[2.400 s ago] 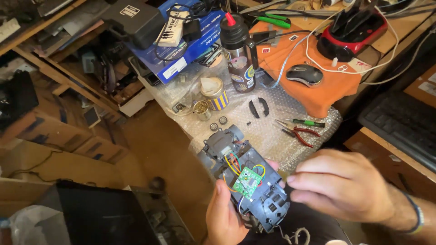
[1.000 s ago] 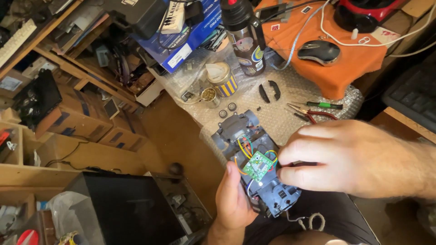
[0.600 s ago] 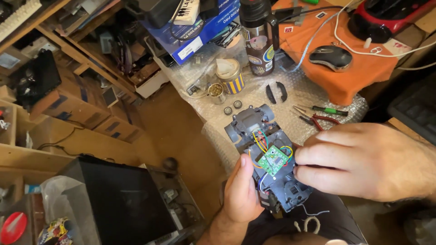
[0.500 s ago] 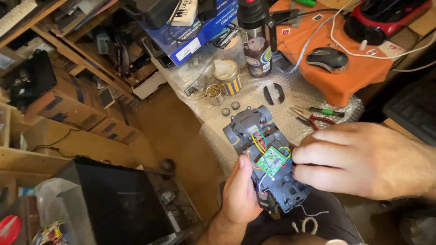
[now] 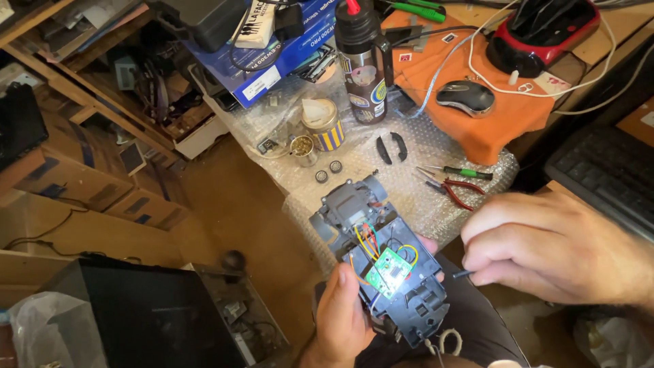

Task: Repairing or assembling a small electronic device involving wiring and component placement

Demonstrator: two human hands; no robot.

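My left hand (image 5: 345, 317) grips a grey toy-car chassis (image 5: 381, 262) from below, thumb along its left side. The chassis lies open, showing a small green circuit board (image 5: 388, 270) with red, orange, yellow and blue wires. My right hand (image 5: 555, 249) hovers just right of the chassis, fingers pinched around a thin dark tool (image 5: 463, 274) whose tip points toward the board. Most of the tool is hidden inside the fist.
Bubble wrap (image 5: 415, 174) on the bench carries red-handled pliers (image 5: 455, 189), a green screwdriver (image 5: 463, 171), two black curved parts (image 5: 390, 147), small wheels (image 5: 328, 172), a striped tin (image 5: 324, 125) and a dark bottle (image 5: 361, 58). An orange cloth (image 5: 507, 126) bears a mouse (image 5: 465, 97). A keyboard (image 5: 606, 170) sits right.
My right hand has drawn back to the right, off the circuit board, still holding the thin tool. The chassis stays in my left hand; the camera view has shifted slightly.
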